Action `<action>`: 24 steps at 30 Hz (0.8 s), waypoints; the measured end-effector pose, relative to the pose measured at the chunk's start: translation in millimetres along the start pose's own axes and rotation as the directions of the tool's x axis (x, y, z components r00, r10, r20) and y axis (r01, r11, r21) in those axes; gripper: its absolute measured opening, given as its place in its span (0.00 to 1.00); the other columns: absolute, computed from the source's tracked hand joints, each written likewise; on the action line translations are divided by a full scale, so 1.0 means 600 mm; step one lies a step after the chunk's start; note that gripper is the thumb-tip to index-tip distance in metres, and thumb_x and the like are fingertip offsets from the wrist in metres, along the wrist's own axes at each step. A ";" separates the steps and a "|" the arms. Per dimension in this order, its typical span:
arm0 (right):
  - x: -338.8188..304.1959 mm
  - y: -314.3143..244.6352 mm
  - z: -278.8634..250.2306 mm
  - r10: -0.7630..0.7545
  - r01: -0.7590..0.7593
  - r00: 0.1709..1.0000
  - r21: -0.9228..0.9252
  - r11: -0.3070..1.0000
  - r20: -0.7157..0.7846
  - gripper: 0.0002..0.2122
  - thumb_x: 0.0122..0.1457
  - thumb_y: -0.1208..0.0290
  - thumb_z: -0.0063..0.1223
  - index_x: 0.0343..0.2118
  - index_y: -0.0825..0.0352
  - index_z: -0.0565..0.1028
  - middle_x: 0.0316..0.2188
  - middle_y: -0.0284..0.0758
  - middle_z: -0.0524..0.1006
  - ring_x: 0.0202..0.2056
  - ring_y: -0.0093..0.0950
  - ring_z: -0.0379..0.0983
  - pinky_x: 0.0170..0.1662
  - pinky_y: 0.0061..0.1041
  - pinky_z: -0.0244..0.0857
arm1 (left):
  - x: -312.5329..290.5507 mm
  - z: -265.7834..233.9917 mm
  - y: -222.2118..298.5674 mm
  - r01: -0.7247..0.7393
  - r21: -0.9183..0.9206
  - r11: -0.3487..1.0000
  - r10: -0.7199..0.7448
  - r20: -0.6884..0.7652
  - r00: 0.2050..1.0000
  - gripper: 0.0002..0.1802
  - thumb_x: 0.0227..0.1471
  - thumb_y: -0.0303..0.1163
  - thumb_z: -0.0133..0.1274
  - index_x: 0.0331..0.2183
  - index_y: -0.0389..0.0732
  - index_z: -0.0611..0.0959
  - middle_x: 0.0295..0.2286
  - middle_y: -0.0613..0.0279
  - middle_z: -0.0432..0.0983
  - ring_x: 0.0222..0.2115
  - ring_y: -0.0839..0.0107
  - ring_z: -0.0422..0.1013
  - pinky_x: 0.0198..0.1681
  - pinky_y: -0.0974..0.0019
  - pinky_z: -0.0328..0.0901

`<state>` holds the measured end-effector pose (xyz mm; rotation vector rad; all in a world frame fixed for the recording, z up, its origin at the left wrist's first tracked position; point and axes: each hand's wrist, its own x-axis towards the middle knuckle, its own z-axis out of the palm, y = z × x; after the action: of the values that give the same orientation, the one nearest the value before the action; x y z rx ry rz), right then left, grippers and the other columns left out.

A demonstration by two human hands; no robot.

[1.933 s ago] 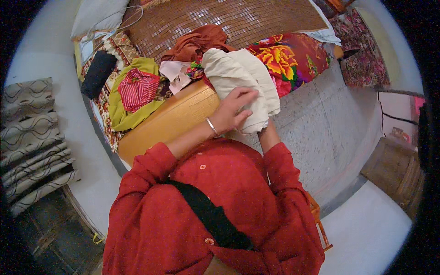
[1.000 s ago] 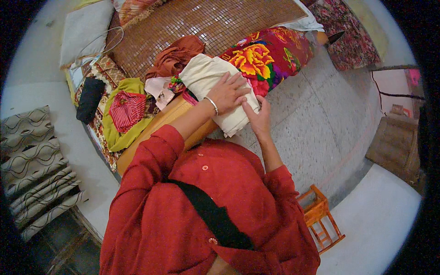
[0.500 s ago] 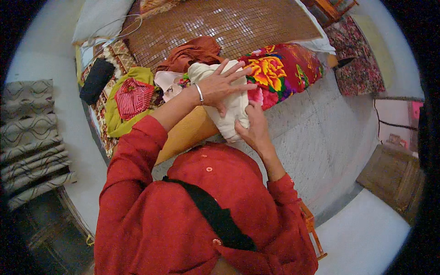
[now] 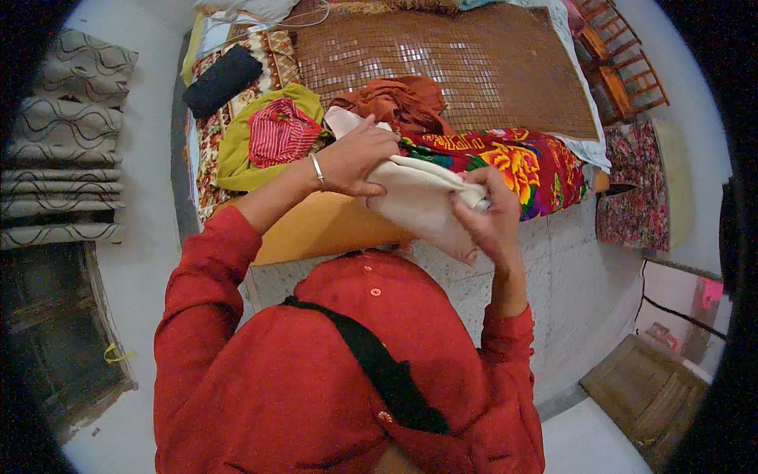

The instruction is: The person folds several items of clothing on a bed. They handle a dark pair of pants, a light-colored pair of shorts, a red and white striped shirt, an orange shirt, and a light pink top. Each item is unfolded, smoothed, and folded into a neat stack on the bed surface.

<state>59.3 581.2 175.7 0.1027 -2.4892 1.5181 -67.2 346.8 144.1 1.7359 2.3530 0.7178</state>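
While the right hand (image 4: 497, 217) in the head view pinches the right end of a folded, cream-white fabric cloth (image 4: 422, 201) between its fingers, the left hand (image 4: 359, 162) touches the left end, its grip unclear. The cloth slants before a bed's golden-yellow side (image 4: 328, 229).

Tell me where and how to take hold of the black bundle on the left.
Grip the black bundle across its middle, preferably from above with the left hand: it is long and narrow, lies slanted on the patterned cloth, and nothing covers its top.
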 end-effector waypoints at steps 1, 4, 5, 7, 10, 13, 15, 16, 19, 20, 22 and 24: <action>0.016 -0.002 -0.002 0.045 -0.045 0.999 0.019 0.999 0.028 0.11 0.41 0.74 0.57 0.30 0.66 0.69 0.23 0.30 0.72 0.25 0.19 0.68 0.29 0.20 0.63 | -0.014 -0.009 0.003 0.005 -0.029 1.000 -0.006 -0.027 1.000 0.30 0.27 0.43 0.62 0.35 0.44 0.71 0.31 0.58 0.66 0.41 0.60 0.65 0.56 0.50 0.43; 0.050 0.018 0.007 0.300 -0.339 0.940 0.332 0.880 0.164 0.09 0.42 0.75 0.57 0.28 0.64 0.70 0.23 0.25 0.69 0.25 0.15 0.63 0.27 0.16 0.60 | -0.042 -0.057 0.024 0.309 -0.276 0.910 -0.205 0.349 0.915 0.36 0.36 0.49 0.59 0.45 0.39 0.68 0.41 0.52 0.67 0.44 0.59 0.64 0.52 0.56 0.54; 0.064 0.023 0.013 0.303 -0.371 0.925 0.358 0.857 0.230 0.09 0.43 0.74 0.58 0.27 0.65 0.70 0.23 0.25 0.69 0.24 0.15 0.64 0.28 0.15 0.60 | -0.053 -0.071 0.033 0.457 -0.341 0.822 -0.254 0.498 0.829 0.38 0.39 0.50 0.58 0.48 0.38 0.67 0.45 0.50 0.67 0.47 0.59 0.64 0.52 0.57 0.55; 0.079 0.051 0.041 0.358 -0.492 0.864 0.446 0.748 0.353 0.08 0.45 0.73 0.58 0.28 0.64 0.70 0.23 0.24 0.70 0.25 0.15 0.64 0.30 0.15 0.60 | -0.090 -0.061 0.026 0.447 -0.599 0.664 -0.197 0.437 0.878 0.40 0.41 0.48 0.58 0.52 0.39 0.64 0.46 0.56 0.68 0.44 0.68 0.66 0.48 0.65 0.60; 0.084 0.091 0.093 0.391 -0.571 0.810 0.440 0.693 0.437 0.10 0.48 0.68 0.56 0.33 0.65 0.72 0.29 0.27 0.70 0.32 0.18 0.65 0.37 0.17 0.60 | -0.126 -0.073 0.032 0.551 -0.705 0.445 -0.242 0.498 0.833 0.39 0.42 0.46 0.58 0.52 0.37 0.64 0.44 0.61 0.69 0.43 0.73 0.65 0.47 0.67 0.60; 0.068 0.091 0.127 0.305 -0.596 0.774 0.476 0.646 0.555 0.17 0.51 0.62 0.54 0.42 0.65 0.70 0.38 0.32 0.69 0.41 0.22 0.63 0.44 0.21 0.58 | -0.177 -0.056 0.031 0.488 -0.829 0.272 -0.273 0.420 0.865 0.37 0.43 0.44 0.58 0.51 0.36 0.65 0.43 0.62 0.70 0.41 0.74 0.66 0.47 0.68 0.61; 0.049 0.058 0.132 0.218 -0.582 0.769 0.519 0.626 0.600 0.27 0.48 0.59 0.55 0.50 0.66 0.64 0.47 0.35 0.66 0.49 0.25 0.60 0.51 0.25 0.54 | -0.216 -0.036 0.008 0.507 -0.826 0.249 -0.307 0.429 0.850 0.35 0.43 0.43 0.58 0.49 0.36 0.67 0.42 0.63 0.69 0.41 0.75 0.65 0.46 0.70 0.61; 0.041 0.059 0.134 0.192 -0.529 0.791 0.492 0.691 0.582 0.28 0.47 0.60 0.56 0.51 0.66 0.63 0.47 0.36 0.66 0.49 0.25 0.60 0.52 0.25 0.54 | -0.232 -0.029 0.001 0.545 -0.818 0.183 -0.326 0.473 0.819 0.36 0.42 0.44 0.59 0.50 0.36 0.66 0.42 0.63 0.69 0.42 0.74 0.64 0.46 0.69 0.60; 0.027 0.039 0.152 0.255 -0.498 0.810 0.391 0.774 0.527 0.31 0.44 0.65 0.60 0.52 0.67 0.62 0.48 0.37 0.66 0.49 0.27 0.62 0.52 0.26 0.55 | -0.265 -0.031 -0.011 0.551 -0.778 0.300 -0.275 0.483 0.831 0.42 0.38 0.46 0.61 0.51 0.37 0.63 0.45 0.61 0.66 0.45 0.72 0.62 0.48 0.68 0.58; 0.026 0.032 0.161 0.300 -0.512 0.809 0.355 0.782 0.506 0.31 0.43 0.67 0.61 0.52 0.68 0.62 0.47 0.37 0.67 0.48 0.27 0.63 0.52 0.26 0.55 | -0.274 -0.037 -0.012 0.527 -0.756 0.388 -0.240 0.470 0.850 0.44 0.37 0.46 0.61 0.52 0.37 0.62 0.46 0.60 0.64 0.46 0.72 0.60 0.49 0.67 0.57; 0.030 0.018 0.183 0.326 -0.508 0.830 0.370 0.778 0.453 0.30 0.42 0.70 0.61 0.51 0.69 0.63 0.46 0.37 0.68 0.46 0.27 0.65 0.50 0.25 0.58 | -0.298 -0.039 -0.016 0.544 -0.748 0.381 -0.223 0.497 0.839 0.47 0.34 0.46 0.62 0.53 0.38 0.60 0.46 0.59 0.63 0.47 0.71 0.59 0.51 0.66 0.55; 0.034 0.009 0.204 0.341 -0.495 0.848 0.377 0.783 0.406 0.28 0.44 0.71 0.59 0.50 0.69 0.64 0.44 0.37 0.69 0.45 0.27 0.66 0.49 0.25 0.59 | -0.320 -0.043 -0.026 0.534 -0.796 0.283 -0.167 0.508 0.845 0.49 0.34 0.42 0.62 0.55 0.38 0.56 0.49 0.60 0.61 0.49 0.71 0.57 0.52 0.65 0.54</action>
<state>19.4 476.8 121.7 -0.1691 -2.4138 2.4663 -26.8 157.3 126.9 0.6608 1.4109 1.2049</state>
